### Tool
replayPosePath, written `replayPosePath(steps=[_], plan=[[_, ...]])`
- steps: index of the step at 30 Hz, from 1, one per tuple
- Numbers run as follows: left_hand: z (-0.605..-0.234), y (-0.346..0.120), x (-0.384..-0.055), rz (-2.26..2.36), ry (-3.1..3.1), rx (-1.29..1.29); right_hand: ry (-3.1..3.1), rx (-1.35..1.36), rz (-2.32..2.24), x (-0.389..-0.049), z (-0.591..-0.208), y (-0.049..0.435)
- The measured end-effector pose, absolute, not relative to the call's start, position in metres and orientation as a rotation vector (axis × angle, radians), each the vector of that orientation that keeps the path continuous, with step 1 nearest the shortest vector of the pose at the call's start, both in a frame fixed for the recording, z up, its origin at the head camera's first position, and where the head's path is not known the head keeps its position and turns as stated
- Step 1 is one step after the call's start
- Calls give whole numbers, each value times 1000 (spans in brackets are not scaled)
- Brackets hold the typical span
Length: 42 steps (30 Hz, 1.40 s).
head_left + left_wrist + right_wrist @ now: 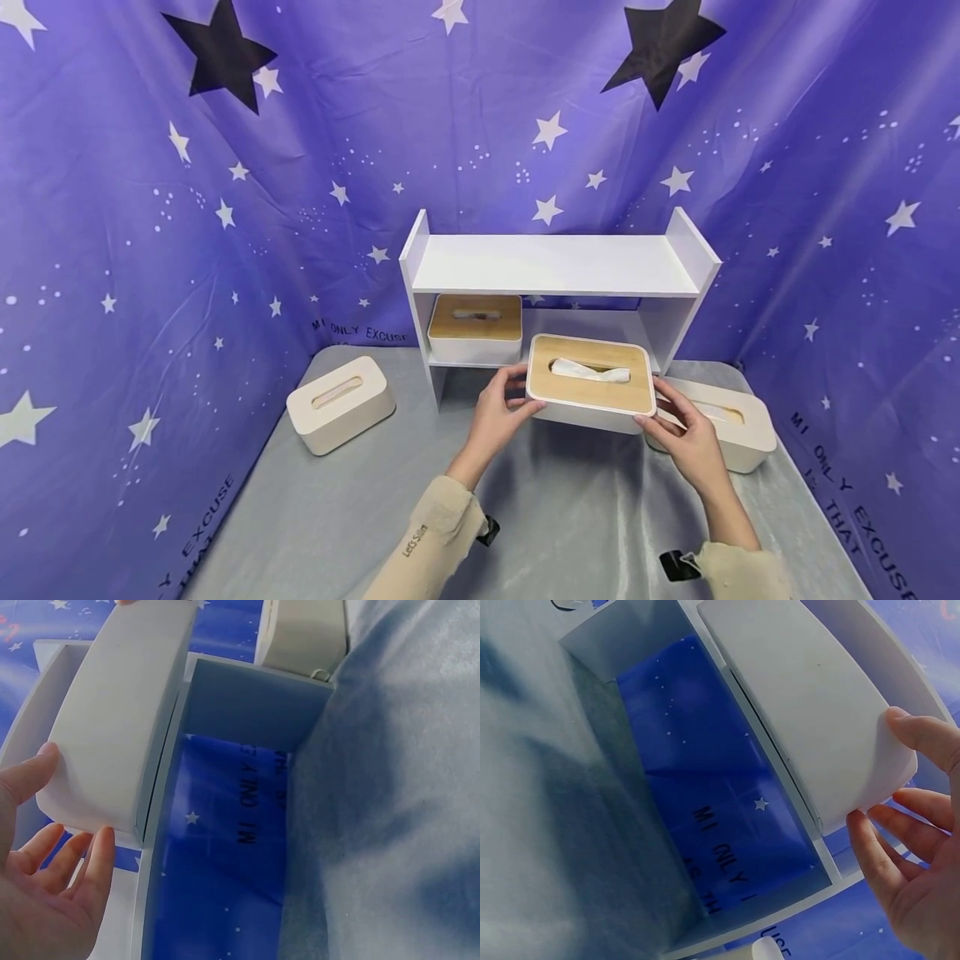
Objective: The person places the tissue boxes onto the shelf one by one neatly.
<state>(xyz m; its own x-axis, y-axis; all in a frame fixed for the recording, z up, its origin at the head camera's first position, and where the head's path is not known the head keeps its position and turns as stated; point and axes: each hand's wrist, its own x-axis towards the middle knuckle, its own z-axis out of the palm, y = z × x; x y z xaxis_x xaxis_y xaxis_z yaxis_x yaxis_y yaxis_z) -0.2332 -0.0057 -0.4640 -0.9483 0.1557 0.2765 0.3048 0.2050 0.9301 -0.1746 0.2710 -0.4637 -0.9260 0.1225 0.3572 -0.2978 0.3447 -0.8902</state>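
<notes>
A white tissue box with a wood-look lid (590,393) and a white tissue in its slot is held between both hands at the front of the white shelf (555,265). My left hand (497,417) grips its left end, thumb on the front face and fingers at the end wall. At the right end my right hand (686,437) holds it the same way. In the left wrist view the box's pale side (120,712) lies close along the lower board. A similar wood-topped tissue box (476,340) sits left of it on that board.
On the grey cloth (360,517), a cream tissue box (341,417) stands left of the shelf. Another cream tissue box (738,442) stands to the right, partly behind my right hand. A purple star-patterned curtain (480,108) hangs behind and at both sides.
</notes>
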Motion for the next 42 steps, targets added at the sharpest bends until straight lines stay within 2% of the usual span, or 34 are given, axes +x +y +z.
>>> replayPosePath(steps=[17, 42], plan=[[-465, -3, -232, -1865, -2285, -471, -2213, -9, 1605, -178, -468, 266], [-464, -1, -235, -1867, -2312, -441, -2116, -54, 1657, -184, -469, 262]])
